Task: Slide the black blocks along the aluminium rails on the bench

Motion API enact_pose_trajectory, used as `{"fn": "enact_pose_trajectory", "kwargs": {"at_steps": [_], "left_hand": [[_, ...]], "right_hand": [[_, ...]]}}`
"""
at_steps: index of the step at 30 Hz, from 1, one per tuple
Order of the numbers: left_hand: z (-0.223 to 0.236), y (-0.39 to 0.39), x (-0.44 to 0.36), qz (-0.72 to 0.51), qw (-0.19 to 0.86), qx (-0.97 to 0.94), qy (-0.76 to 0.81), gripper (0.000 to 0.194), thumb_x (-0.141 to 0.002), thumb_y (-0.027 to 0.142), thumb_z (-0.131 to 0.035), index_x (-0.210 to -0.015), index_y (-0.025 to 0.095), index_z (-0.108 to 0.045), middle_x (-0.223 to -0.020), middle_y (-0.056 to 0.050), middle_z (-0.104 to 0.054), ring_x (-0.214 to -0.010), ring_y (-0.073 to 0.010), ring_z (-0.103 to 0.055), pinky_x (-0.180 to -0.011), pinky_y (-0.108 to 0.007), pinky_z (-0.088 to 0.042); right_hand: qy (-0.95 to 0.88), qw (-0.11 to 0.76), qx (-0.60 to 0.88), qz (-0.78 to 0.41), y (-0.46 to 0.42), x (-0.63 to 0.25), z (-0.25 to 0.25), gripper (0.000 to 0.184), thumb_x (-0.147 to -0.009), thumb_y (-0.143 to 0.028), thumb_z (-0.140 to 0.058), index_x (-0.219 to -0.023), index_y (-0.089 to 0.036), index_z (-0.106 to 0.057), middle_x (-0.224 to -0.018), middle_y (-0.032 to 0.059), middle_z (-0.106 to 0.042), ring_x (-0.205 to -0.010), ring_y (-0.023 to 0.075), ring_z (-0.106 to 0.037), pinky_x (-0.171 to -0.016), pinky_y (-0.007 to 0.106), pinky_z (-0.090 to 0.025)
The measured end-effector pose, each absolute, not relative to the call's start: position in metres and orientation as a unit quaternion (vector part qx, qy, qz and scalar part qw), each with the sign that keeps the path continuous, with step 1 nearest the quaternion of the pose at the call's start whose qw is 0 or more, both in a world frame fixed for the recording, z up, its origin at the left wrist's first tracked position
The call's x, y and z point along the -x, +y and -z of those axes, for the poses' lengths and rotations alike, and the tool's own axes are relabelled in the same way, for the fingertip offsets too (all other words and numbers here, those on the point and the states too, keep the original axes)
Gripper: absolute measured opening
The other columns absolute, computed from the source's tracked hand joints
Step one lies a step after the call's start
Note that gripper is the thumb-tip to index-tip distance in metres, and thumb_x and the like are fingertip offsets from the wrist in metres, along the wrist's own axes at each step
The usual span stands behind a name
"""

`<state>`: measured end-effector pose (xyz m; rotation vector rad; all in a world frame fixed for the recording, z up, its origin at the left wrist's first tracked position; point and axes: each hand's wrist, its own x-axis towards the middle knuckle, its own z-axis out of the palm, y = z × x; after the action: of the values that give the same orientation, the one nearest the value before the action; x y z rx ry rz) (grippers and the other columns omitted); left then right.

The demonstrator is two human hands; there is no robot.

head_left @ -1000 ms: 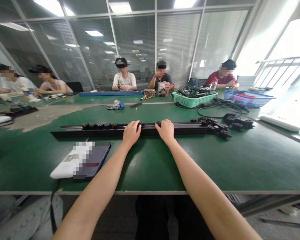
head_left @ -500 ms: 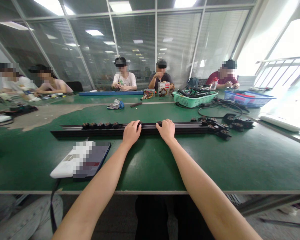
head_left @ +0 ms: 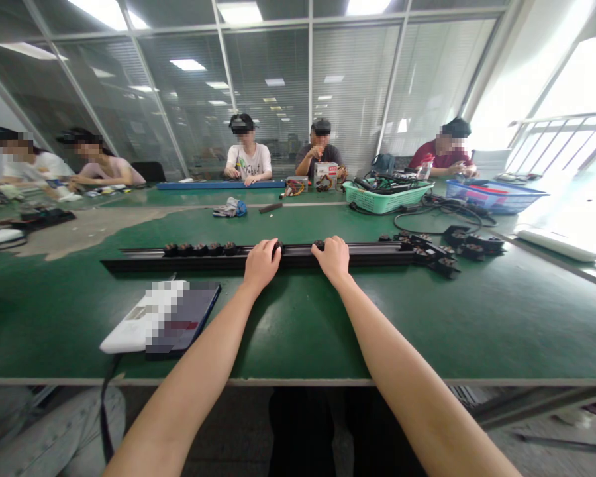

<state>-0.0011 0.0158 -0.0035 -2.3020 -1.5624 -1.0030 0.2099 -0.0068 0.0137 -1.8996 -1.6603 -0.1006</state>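
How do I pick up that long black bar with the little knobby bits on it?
Hold the long black rail by its bare middle, where the left hand and right hand hold it, reaching down from above on your side. It lies flat on the green table, and the knobby parts crowd both ends, so the middle looks easiest.

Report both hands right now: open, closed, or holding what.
Left hand: closed, gripping the black rail.
Right hand: closed, gripping the same black rail.
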Motion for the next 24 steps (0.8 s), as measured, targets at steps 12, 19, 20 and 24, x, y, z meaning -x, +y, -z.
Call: {"fn": "enact_pose_trajectory", "kwargs": {"at_steps": [12,19,20,24], "left_hand": [[0.0037,0.0170,0.0011,0.339,0.088,0.776,-0.525,0.041,-0.106,0.031,-0.045,-0.137,0.013,-0.066,-0.134,-0.015,-0.070,-0.124,-0.0300,-0.065,-0.110,-0.043,-0.051],[0.0049,0.0180,0.0023,0.339,0.088,0.777,-0.522,0.041,-0.106,0.032,-0.044,-0.136,0.013,-0.065,-0.134,-0.015,-0.070,-0.124,-0.0299,-0.065,-0.111,-0.043,-0.051],[0.0049,0.0180,0.0023,0.340,0.089,0.777,-0.523,0.041,-0.106,0.032,-0.044,-0.136,0.014,-0.066,-0.133,-0.015,-0.070,-0.124,-0.0296,-0.065,-0.110,-0.042,-0.051],[0.0046,0.0175,0.0021,0.340,0.091,0.775,-0.524,0.041,-0.106,0.032,-0.045,-0.136,0.015,-0.066,-0.133,-0.014,-0.070,-0.123,-0.0292,-0.066,-0.109,-0.041,-0.051]], "right_hand": [[-0.616,0.311,0.723,0.031,-0.0061,-0.2110,-0.0142,0.037,-0.099,-0.040,-0.057,-0.106,-0.011,-0.078,-0.113,0.0188,-0.073,-0.110,0.0297,-0.064,-0.094,0.037,-0.044],[-0.606,0.310,0.732,0.027,-0.0059,-0.2139,-0.0152,0.040,-0.097,-0.040,-0.058,-0.108,-0.008,-0.079,-0.114,0.0202,-0.073,-0.110,0.0306,-0.065,-0.094,0.037,-0.045],[-0.606,0.311,0.731,0.027,-0.0060,-0.2139,-0.0153,0.040,-0.097,-0.040,-0.058,-0.108,-0.008,-0.079,-0.114,0.0202,-0.073,-0.110,0.0306,-0.065,-0.094,0.037,-0.045],[-0.606,0.313,0.731,0.029,-0.0064,-0.2136,-0.0153,0.039,-0.097,-0.040,-0.057,-0.107,-0.009,-0.078,-0.114,0.0199,-0.073,-0.110,0.0305,-0.065,-0.093,0.037,-0.044]]}}
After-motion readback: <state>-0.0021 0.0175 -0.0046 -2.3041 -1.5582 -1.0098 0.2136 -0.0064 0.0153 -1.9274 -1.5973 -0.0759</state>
